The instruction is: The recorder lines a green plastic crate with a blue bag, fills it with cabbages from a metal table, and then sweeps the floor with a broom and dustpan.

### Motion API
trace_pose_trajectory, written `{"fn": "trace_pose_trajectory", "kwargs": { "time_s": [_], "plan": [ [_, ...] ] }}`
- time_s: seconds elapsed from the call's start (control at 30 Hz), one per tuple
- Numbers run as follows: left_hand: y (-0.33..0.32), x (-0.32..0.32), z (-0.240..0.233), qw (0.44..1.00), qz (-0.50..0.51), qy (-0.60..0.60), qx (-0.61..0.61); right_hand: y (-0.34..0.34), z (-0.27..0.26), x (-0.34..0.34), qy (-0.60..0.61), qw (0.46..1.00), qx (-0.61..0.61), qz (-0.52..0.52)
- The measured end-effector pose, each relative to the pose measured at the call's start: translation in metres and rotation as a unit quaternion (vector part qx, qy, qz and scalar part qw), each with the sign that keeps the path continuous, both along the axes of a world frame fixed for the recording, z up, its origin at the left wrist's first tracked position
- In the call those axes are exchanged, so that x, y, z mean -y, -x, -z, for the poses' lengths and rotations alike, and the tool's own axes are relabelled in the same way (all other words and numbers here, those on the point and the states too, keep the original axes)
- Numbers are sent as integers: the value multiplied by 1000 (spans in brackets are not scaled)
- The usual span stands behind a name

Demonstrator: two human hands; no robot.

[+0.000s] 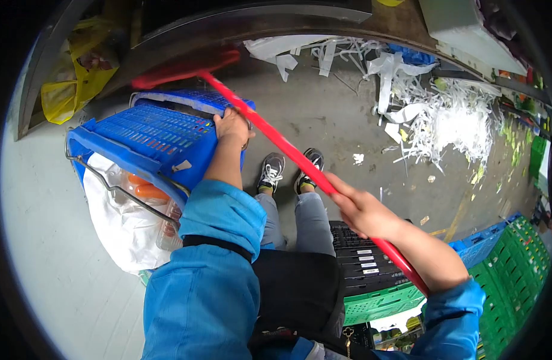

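Note:
My right hand [363,209] grips the red handle [276,139] of a broom or similar long-handled tool. The handle runs diagonally up to the left, where its blurred red head [181,72] lies beyond the blue crates. My left hand [233,128] rests on the edge of a blue perforated plastic crate [141,128], its fingers hidden in part behind the rim and by the wrist. A blue crate with a metal wire handle, nearest on the left, holds a white plastic bag [109,216], orange items that look like carrots [150,192] and a clear plastic clamshell [170,227].
White paper and plastic strips [456,119] lie heaped on the floor at the right, with green leaf scraps beside them. Black folded crates [361,261] and green crates [505,265] stand at the lower right. A yellow bag [62,99] hangs at the upper left.

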State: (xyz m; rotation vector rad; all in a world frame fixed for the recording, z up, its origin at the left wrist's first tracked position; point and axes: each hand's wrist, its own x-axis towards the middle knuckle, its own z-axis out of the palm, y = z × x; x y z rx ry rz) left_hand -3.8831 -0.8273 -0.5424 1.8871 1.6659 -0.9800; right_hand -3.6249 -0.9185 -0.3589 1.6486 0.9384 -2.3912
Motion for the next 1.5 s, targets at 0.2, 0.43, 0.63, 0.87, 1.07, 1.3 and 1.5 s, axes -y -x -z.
{"fn": "trace_pose_trajectory", "kwargs": {
  "time_s": [0.2, 0.43, 0.63, 0.87, 1.07, 1.3, 1.5],
  "plan": [
    [6, -1, 3, 999, 18, 27, -14, 109, 116, -86, -198, 978, -66, -30],
    [18, -9, 6, 999, -9, -15, 50, 107, 219, -115, -304, 936, 75, -161],
    [46, -25, 2, 996, -11, -33, 79, 38, 229, 2, -247, 953, 123, -125],
    [76, -50, 1, 993, -1, 0, 117, -11, 193, 100, -174, 964, 169, -108],
    [92, -70, 6, 995, 19, -19, 99, -73, 110, 212, -89, 959, 257, -84],
    [92, -85, 8, 998, 33, 11, 50, -182, -16, 292, -26, 896, 443, -18],
    [56, -80, 17, 995, 71, 75, -10, -177, -130, 283, 17, 840, 543, 9]
  ]
}}
